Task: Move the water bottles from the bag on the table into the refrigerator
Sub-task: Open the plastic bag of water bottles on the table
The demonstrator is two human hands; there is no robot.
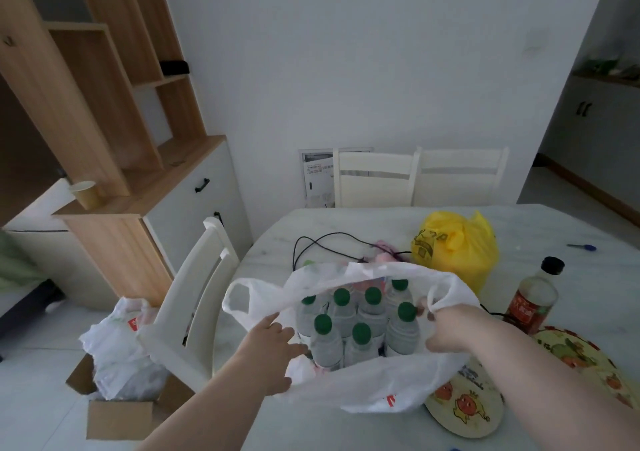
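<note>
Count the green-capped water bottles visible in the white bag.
7 water bottles, all upright in the white bag on the table: four in the far row, three in the near row. Others may be hidden by the plastic.

wall (346, 52) white | floor (34, 381) pale tile | shelf unit (104, 87) wood, left | chairs (377, 180) white | light dim

Both bare forearms reach forward, the left from lower left, the right from lower right; the left hand (273, 345) lies palm down, fingers straight, thumb spread; the right hand (448, 329) curls its fingers, pinching the bag (381, 385) rim.
</note>
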